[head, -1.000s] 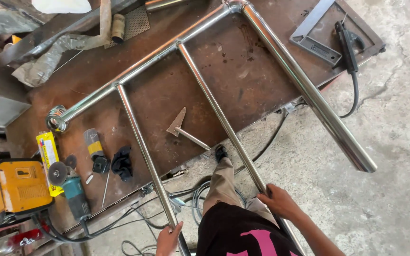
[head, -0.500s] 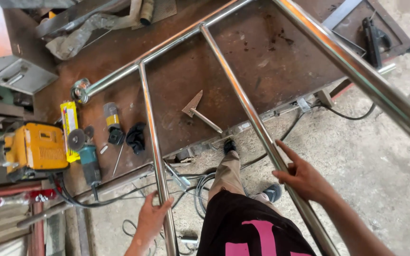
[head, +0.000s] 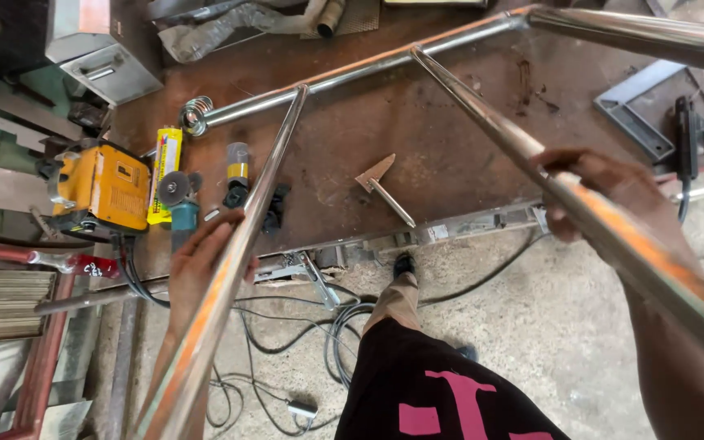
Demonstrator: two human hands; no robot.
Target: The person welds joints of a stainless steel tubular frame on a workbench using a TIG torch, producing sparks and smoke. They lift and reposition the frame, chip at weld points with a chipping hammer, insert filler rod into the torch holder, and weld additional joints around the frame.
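**Ana:** Head view first: where is the polished steel tube frame (head: 352, 75) at this moment?

**Ben:** Its far cross tube, the one ending in a coiled scroll (head: 194, 115), lies low over the rusty brown surface (head: 450, 155). The near ends of its two long rungs are raised toward the camera.

**Ana:** And the grip on each side?

**Ben:** The left hand (head: 202, 262) is wrapped round the left rung, the right hand (head: 605, 189) clenched round the right rung. Both are grasping the frame.

**Ana:** How far along would you judge it?

**Ben:** The frame looks already joined: rungs meet the cross tube, and the thick rail (head: 637, 29) sits at the corner. Lifting looks about half done, since the near side is up but I cannot tell whether the far side has left the surface.

**Ana:** Anything underneath?

**Ben:** A chipping hammer (head: 385, 186), an angle grinder (head: 179, 200) and a yellow machine (head: 101, 187) at the left edge.
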